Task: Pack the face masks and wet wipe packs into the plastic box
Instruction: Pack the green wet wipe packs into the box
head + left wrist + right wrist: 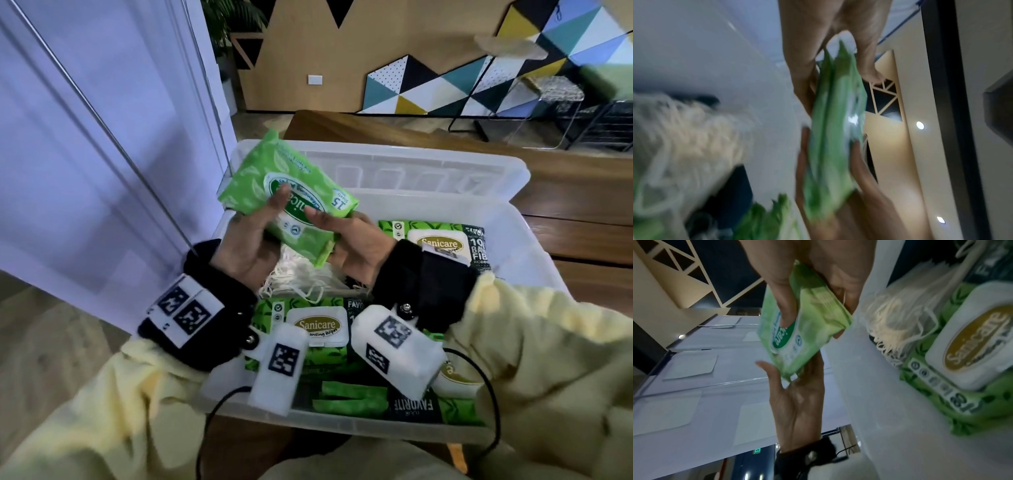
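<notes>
Head: soft crinkly green wipe pack (291, 202) above translucent box (513, 236).

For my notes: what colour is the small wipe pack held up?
Light green with a leaf pattern; the head view shows it best.

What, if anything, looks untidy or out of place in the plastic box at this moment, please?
The face masks lie in a loose heap in the plastic box, ear loops tangled, between neatly flat wet wipe packs. One small wipe pack is held tilted above by both hands, not yet packed.

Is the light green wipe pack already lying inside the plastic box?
No, both hands hold the light green wipe pack up above the plastic box.
</notes>
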Action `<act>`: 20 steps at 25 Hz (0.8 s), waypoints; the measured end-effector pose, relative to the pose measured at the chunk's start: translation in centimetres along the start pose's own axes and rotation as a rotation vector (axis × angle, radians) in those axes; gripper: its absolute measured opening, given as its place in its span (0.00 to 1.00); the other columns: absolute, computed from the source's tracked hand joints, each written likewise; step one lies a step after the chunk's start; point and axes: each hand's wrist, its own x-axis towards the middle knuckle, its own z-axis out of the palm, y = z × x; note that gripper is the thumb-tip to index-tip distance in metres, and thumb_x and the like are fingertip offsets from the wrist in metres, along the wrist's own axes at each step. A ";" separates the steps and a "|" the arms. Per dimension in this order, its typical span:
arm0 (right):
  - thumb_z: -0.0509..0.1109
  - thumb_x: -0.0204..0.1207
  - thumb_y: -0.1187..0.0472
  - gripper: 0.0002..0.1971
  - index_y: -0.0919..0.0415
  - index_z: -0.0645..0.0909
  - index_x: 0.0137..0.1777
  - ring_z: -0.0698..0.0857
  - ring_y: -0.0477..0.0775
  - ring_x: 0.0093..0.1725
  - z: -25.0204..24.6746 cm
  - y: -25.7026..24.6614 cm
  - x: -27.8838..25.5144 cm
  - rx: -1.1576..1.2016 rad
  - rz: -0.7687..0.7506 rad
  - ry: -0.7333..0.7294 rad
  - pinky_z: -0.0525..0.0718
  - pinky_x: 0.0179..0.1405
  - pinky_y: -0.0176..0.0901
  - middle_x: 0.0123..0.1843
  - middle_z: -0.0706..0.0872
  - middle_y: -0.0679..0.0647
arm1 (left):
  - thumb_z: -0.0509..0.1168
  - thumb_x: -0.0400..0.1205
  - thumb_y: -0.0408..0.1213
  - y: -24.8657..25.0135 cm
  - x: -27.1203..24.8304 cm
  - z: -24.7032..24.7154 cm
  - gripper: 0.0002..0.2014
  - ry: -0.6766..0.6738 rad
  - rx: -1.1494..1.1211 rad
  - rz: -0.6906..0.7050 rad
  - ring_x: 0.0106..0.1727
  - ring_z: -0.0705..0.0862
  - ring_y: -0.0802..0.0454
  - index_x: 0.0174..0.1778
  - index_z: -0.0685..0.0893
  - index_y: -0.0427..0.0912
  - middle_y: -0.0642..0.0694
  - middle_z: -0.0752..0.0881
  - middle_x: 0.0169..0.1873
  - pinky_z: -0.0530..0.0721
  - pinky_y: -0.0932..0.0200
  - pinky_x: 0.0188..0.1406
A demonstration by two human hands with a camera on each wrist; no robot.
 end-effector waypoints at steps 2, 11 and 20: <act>0.69 0.73 0.71 0.15 0.69 0.80 0.60 0.88 0.52 0.40 -1.3 -0.5 -0.3 -0.113 0.030 0.034 0.88 0.41 0.41 0.56 0.87 0.60 | 0.82 0.57 0.44 1.2 0.0 -2.0 0.43 -0.010 0.095 -0.075 0.52 0.89 0.44 0.66 0.77 0.29 0.36 0.87 0.55 0.88 0.54 0.45; 0.67 0.76 0.70 0.14 0.67 0.78 0.61 0.87 0.61 0.49 -1.6 -1.3 -0.2 -0.573 0.205 -0.126 0.88 0.43 0.48 0.55 0.87 0.62 | 0.73 0.71 0.38 -1.0 -0.7 -2.0 0.21 -0.066 0.494 -0.201 0.56 0.87 0.39 0.60 0.84 0.36 0.37 0.88 0.55 0.86 0.46 0.56; 0.75 0.72 0.58 0.46 0.60 0.47 0.82 0.69 0.56 0.76 -1.4 -0.5 -2.4 -1.538 0.263 -0.449 0.66 0.72 0.37 0.80 0.65 0.55 | 0.71 0.77 0.42 7.2 -0.2 -4.2 0.26 0.156 0.985 0.202 0.54 0.82 0.66 0.71 0.71 0.45 0.55 0.84 0.48 0.77 0.63 0.57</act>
